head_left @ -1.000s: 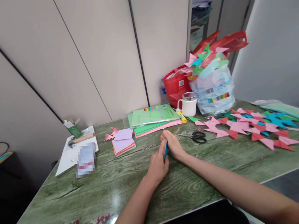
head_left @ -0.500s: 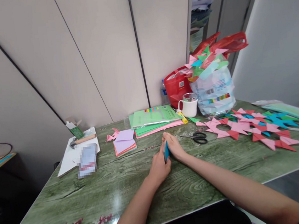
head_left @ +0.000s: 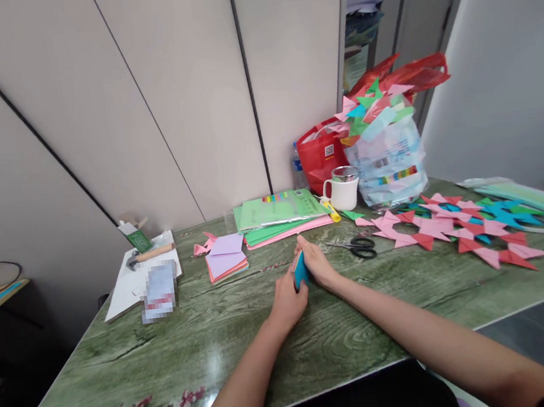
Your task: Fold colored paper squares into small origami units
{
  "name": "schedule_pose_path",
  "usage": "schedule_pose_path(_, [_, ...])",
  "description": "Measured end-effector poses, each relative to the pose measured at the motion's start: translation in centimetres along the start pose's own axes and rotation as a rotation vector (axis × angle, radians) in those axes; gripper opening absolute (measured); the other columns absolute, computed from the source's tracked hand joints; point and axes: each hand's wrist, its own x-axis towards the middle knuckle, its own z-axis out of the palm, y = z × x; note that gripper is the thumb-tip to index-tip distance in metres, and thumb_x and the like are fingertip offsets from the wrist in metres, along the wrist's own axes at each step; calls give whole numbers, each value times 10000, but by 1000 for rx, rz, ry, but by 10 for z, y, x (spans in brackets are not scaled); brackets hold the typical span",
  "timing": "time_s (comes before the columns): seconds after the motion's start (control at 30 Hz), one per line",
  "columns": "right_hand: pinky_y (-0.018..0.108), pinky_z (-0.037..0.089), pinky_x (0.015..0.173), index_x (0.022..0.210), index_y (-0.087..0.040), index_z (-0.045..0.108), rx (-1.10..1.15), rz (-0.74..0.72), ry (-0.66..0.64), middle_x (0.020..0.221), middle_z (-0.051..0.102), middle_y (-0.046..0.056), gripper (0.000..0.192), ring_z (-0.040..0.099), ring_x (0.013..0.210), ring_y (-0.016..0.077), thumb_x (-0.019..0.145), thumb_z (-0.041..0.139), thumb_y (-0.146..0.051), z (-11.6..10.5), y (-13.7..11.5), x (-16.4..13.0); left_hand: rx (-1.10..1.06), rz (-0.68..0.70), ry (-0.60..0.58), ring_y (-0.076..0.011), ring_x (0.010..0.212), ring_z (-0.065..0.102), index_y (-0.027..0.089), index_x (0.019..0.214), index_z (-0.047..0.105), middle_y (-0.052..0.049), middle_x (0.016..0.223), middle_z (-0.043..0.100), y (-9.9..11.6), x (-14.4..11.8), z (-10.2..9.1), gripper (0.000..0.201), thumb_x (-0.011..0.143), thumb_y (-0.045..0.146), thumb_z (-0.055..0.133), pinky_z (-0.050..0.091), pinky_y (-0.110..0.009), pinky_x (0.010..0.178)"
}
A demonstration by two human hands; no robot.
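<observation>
Between my two hands, above the middle of the table, is a small stack of coloured paper [head_left: 300, 272] held on edge, its blue side towards me. My left hand [head_left: 289, 297] grips the near left side, thumb on the blue face. My right hand [head_left: 315, 263] closes round the far right edge, its fingertips partly hidden. Just right of it lie black-handled scissors [head_left: 363, 247]. To the left rests a pile of purple and orange paper squares [head_left: 227, 260], beside a folded pink piece [head_left: 205, 244].
Behind are green paper packs [head_left: 282, 210], a white mug [head_left: 343, 189], a red bag [head_left: 318, 160] and a bag full of folded paper [head_left: 386, 159]. Pink and red folded-paper rings [head_left: 435, 230] spread at right. A hammer [head_left: 151, 255] lies on a white board [head_left: 120, 287] at left.
The paper stack has turned slightly so more of its blue face shows. Both hands stay close together round it, in nearly the same place.
</observation>
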Motion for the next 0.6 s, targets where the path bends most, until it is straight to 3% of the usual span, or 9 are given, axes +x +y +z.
schedule_pose_path(0.1, [271,321,499,559,-225,325,-34,3,-20,493,365,-30,480,369,495,148,800,217,-627,-3,-3,4,-95,-110,1,-125,478,489,183,548,493,41,451,484,1,6,-2,97,556,104,548,384,-232,486])
schedule_pose_path(0.23, [262,302,514,567,-223,316,-174,-111,-15,522,366,-35,447,358,520,141,804,268,-599,-11,-10,7,-227,-200,-42,-79,326,398,180,555,426,71,386,414,7,12,-8,99,591,166,517,297,-195,352])
schedule_pose_path(0.33, [255,302,545,574,-215,358,-223,-151,-47,538,399,-40,403,388,545,138,785,386,-557,-16,-13,6,-330,-231,-73,-70,318,388,174,551,422,68,393,423,13,12,-14,117,577,175,536,286,-185,327])
schedule_pose_path(0.5, [268,320,571,666,-223,405,-340,-207,6,598,467,-19,313,448,574,160,846,319,-463,-15,-16,-1,-457,-233,-74,-58,344,386,158,559,467,67,412,443,18,10,-16,170,547,182,635,292,-175,328])
schedule_pose_path(0.6, [267,333,566,657,-229,395,-345,-227,27,595,471,-14,304,457,577,165,854,311,-444,-11,-16,-4,-547,-226,-64,-84,467,495,140,670,542,25,545,560,20,9,-17,200,561,239,678,402,-191,433])
